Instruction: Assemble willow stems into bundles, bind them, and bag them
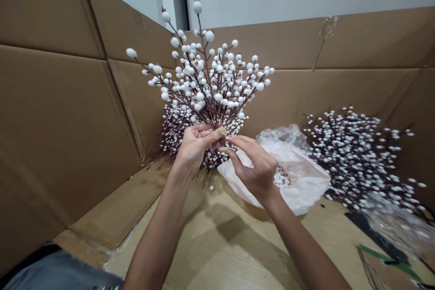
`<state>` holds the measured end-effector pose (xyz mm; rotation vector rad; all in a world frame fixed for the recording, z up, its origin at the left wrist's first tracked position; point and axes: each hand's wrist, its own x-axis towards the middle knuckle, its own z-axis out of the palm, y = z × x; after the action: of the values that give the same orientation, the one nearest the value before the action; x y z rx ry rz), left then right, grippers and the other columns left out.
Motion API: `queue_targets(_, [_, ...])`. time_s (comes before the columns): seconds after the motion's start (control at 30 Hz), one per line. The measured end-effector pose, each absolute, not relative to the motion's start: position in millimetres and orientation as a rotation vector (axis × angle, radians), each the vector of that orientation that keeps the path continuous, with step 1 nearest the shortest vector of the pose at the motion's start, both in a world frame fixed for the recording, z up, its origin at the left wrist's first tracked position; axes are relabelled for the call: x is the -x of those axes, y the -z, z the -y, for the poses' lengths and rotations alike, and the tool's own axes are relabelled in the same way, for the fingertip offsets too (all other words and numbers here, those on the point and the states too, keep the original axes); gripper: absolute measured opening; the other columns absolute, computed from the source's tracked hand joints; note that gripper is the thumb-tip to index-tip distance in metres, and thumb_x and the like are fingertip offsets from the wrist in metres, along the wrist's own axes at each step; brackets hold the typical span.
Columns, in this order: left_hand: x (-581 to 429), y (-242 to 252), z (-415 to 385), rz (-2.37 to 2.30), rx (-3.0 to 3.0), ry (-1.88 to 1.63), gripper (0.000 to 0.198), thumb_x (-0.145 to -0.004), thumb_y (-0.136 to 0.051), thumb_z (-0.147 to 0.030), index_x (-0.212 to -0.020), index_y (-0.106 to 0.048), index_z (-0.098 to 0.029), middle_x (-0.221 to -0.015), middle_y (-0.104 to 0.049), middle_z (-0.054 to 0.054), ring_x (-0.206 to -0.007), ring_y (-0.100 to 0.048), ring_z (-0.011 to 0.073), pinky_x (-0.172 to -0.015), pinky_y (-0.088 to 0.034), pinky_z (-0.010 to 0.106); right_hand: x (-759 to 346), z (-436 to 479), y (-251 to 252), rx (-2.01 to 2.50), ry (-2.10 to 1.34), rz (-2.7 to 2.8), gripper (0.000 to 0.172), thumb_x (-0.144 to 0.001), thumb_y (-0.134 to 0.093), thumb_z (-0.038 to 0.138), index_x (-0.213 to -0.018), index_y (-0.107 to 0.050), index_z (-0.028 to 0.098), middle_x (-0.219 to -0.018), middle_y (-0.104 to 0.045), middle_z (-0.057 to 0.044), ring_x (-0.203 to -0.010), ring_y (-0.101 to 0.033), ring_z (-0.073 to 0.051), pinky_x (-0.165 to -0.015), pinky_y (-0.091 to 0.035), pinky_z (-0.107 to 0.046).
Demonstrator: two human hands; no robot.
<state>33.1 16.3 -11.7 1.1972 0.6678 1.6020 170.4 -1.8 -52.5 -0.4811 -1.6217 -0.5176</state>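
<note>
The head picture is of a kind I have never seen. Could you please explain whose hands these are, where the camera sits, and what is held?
No machine here: one person wears the camera on the head, so we look forward and down. Their left hand holds a spray of brown stems with round white berries; their right hand is at its base; whether it grips a stem is unclear. On the pale yellowish table lie a crumpled, whitish plastic bag and, to the right, a heap of similar white-berried stems. Brown cardboard panels stand behind.
</note>
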Motion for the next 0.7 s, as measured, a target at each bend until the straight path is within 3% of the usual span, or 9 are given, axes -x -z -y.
queue_targets(0.27, [-34, 10, -16, -0.681, -1.095, -1.66, 0.043, -0.037, -0.088, -0.016, -0.07, -0.061, -0.011, -0.058, -0.068, 0.001, -0.052, -0.062, 0.012, -0.054, -0.049, 0.023, -157, 12, 54, 0.583, 0.173, 1.519, 0.017, -0.081, -0.066, 0.014, -0.097, -0.069, 0.016, -0.09, -0.075, -0.008, -0.081, -0.07, -0.017, -0.074, -0.06, -0.032])
queue_targets(0.57, [-24, 8, -12, -0.695, -1.167, -1.664, 0.051, -0.036, -0.09, -0.021, -0.076, -0.061, -0.009, -0.059, -0.068, 0.003, -0.049, -0.061, 0.0118, -0.052, -0.048, 0.022, -156, 15, 52, 0.552, -0.397, 1.46, 0.028, -0.08, -0.068, 0.02, -0.107, -0.063, 0.016, -0.096, -0.074, -0.007, -0.091, -0.071, -0.018, -0.088, -0.056, -0.033])
queue_targets(0.7, [-7, 7, -14, -0.737, -1.26, -1.766, 0.046, -0.041, -0.09, -0.025, -0.076, -0.063, -0.01, -0.063, -0.07, 0.004, -0.053, -0.064, 0.0128, -0.054, -0.05, 0.023, -166, 6, 40, 0.564, -0.624, 1.388, 0.026, -0.08, -0.068, 0.027, -0.104, -0.063, 0.018, -0.091, -0.074, -0.005, -0.091, -0.07, -0.017, -0.084, -0.054, -0.03])
